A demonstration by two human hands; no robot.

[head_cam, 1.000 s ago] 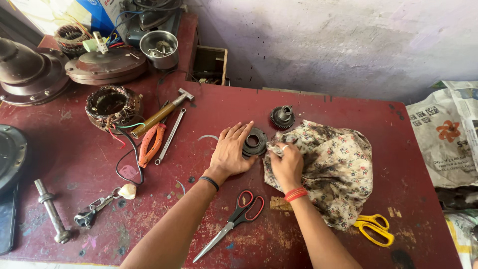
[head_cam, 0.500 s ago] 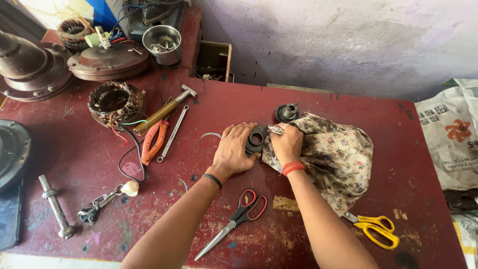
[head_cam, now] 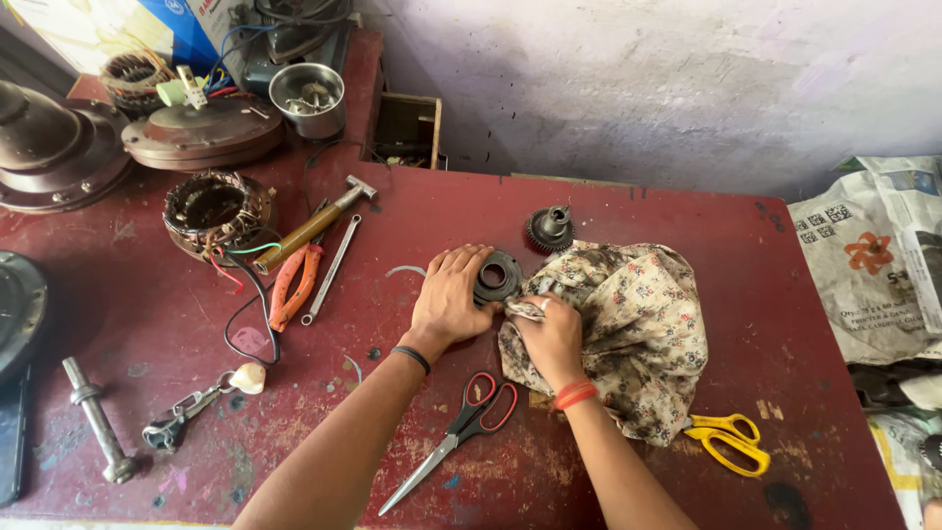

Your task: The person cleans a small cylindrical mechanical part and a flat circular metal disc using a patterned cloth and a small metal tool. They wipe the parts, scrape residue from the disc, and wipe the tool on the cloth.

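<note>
**Worn paint, dull metal, soft cloth**

The desk (head_cam: 628, 211) is painted dark red, matt, scuffed and chipped. At its centre lies a dark, dull metal ring part (head_cam: 497, 277), with a greasy-looking metal gear (head_cam: 548, 230) at one o'clock from it. The printed floral cloth (head_cam: 638, 324) is soft, crumpled and stained. At six o'clock, scissors (head_cam: 456, 437) pair glossy red-and-black plastic handles with bright steel blades; the yellow scissors (head_cam: 726, 442) at four o'clock have shiny plastic grips. At ten o'clock, a hammer (head_cam: 314, 224) shows a smooth wooden handle beside a satin steel wrench (head_cam: 334, 270). The wall (head_cam: 687, 79) is rough, patchy plaster.
</note>
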